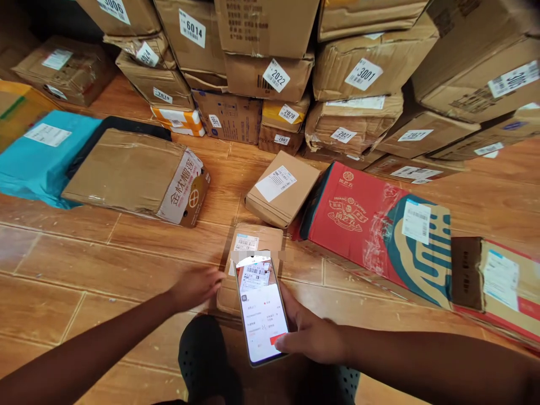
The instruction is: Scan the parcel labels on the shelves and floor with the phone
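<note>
My right hand (pixel 314 334) is wrapped round a smartphone (pixel 264 318), its thumb over a red button low on the lit screen. A shipping label shows in the upper part of that screen. Under the phone lies a small cardboard box (pixel 261 233) with a white label (pixel 246 243), partly covered by the phone. At this box's left edge is my left hand (pixel 200 288), its fingers curled and held together. Whether they touch the box or hold anything is hidden. Beyond it sits another cardboard box (pixel 291 199) with a white label.
Numbered parcels (pixel 270 79) are stacked along the back. A large red and green box (pixel 358 219) lies to the right, beside a brown, red-striped box (pixel 502 275). On the left are a brown carton (pixel 122 169) and a blue parcel (pixel 42 152). A dark perforated shoe (pixel 205 349) stands below on the wooden floor (pixel 139 247).
</note>
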{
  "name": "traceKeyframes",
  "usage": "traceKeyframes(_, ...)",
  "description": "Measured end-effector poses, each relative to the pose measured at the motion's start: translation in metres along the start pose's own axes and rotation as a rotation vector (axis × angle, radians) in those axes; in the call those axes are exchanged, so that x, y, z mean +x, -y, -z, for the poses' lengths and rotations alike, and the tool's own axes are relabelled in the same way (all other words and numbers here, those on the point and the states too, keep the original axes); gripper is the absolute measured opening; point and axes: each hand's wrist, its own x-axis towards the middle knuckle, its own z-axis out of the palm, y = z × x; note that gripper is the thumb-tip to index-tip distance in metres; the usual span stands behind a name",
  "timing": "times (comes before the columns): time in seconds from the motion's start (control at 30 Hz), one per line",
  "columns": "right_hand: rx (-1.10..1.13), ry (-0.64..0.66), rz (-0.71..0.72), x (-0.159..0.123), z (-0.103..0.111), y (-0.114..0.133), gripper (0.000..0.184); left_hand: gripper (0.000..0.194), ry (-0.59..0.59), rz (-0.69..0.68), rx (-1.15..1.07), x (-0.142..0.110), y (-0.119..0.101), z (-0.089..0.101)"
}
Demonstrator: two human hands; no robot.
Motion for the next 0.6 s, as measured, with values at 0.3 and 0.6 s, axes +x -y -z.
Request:
traceKeyframes(0.3,-0.089,-0.127,0.060,-0.038,0.026,0.000,0.097,0.048,-0.350,0.148,-0.028,0.061,0.010,0.116)
traceKeyframes(0.6,0.076,-0.424,0.035,-0.100,0.062,-0.032,0.114,0.093,-0.393,0.350,-0.299,0.189,-0.016,0.160)
